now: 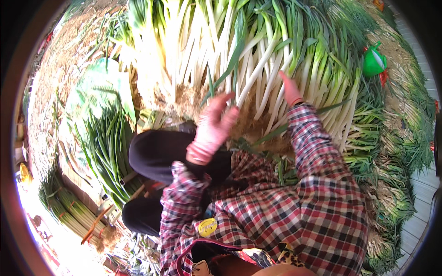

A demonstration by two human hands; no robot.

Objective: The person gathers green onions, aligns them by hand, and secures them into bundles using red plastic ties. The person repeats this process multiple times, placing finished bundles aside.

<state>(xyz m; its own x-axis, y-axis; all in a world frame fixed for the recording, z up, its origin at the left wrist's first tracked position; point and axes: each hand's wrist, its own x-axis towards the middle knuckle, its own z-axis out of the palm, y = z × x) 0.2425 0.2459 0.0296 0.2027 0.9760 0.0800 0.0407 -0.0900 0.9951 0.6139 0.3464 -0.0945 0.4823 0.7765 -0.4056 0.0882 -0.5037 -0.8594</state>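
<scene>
A large heap of long green onions [255,65], with white stalks and tangled brown roots, spreads before me, its roots towards my knees. My left hand [215,126], in a pale pink glove, is raised over the root ends with fingers curled and apart; a green leaf hangs by its fingertips, and whether it is gripped I cannot tell. My right hand [290,89] reaches over the white stalks at the right of the heap, seen from its edge; its palm side and most fingers are hidden, so any hold does not show.
Loose green leaves [110,148] lie beside my knee at the left. Tied bundles of green onions [74,207] rest at the lower left. A green plastic container [374,62] sits at the right among more onions. Plant scraps cover the ground at the upper left.
</scene>
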